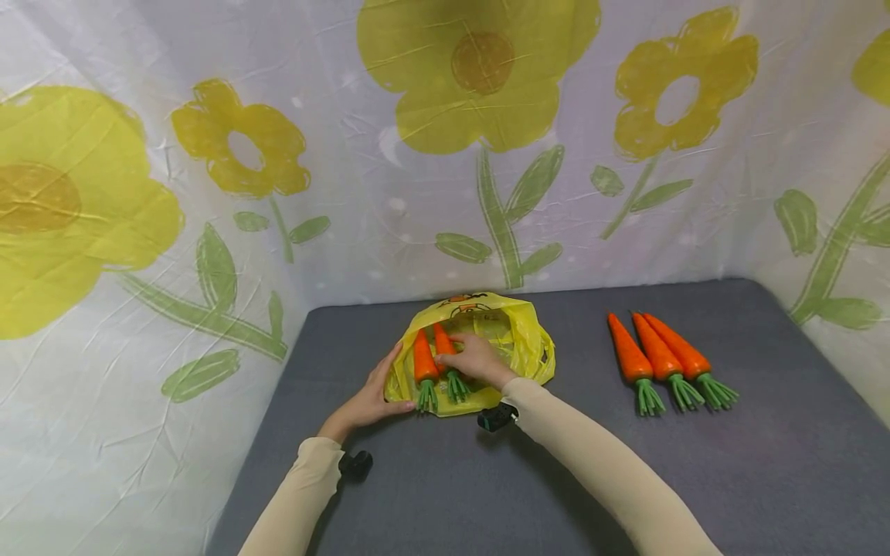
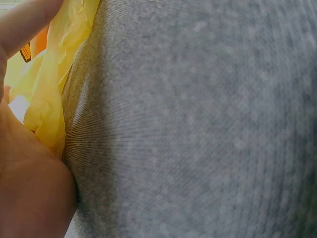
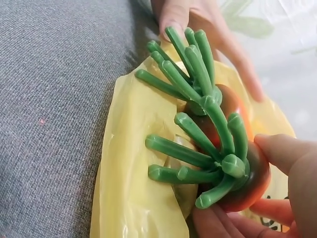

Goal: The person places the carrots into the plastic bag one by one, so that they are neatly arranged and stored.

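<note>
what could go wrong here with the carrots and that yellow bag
The thin yellow bag lies loose on the grey table, so it may slide or crumple while the right hand grips a carrot. The left hand only rests at the bag's edge. The carrot's green tops might snag the plastic.

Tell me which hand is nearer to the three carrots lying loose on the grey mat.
Right. The right hand grips a carrot on the yellow bag, on the side towards the three loose carrots; the left hand holds the bag's far edge, farther away.
</note>
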A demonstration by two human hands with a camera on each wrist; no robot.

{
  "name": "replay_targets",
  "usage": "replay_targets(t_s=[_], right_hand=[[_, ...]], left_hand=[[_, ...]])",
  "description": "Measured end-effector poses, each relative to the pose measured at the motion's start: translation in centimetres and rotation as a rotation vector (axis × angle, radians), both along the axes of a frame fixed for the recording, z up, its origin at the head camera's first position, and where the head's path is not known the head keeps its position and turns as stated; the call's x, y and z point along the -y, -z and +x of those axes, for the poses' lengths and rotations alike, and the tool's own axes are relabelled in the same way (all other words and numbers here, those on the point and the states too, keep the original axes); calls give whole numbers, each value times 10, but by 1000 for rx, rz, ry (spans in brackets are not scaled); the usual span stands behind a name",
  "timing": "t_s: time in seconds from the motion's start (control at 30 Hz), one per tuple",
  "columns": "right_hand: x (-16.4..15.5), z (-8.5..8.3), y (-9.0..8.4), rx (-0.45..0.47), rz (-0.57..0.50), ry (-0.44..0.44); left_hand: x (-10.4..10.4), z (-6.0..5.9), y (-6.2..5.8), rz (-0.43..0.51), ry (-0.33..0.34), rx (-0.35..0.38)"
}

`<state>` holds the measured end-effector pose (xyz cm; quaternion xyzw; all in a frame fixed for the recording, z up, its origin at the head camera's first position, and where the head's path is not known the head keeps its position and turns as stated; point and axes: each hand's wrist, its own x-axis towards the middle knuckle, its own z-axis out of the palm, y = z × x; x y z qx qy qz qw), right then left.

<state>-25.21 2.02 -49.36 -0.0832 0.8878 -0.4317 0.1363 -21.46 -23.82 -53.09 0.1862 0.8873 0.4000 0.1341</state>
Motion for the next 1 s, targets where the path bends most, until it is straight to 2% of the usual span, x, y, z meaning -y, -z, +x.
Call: replay_targets(t_s=[0.33,0.6,1.0], right_hand=[[3,2,1,-24,2,24],[5,4,4,-63,45,29],[2,7,4,-62,21,17]], left_hand=[[0,1,-1,0,-4,9],[0,0,-1,-11,-8,18],[1,-1,0,-2,-7,15]])
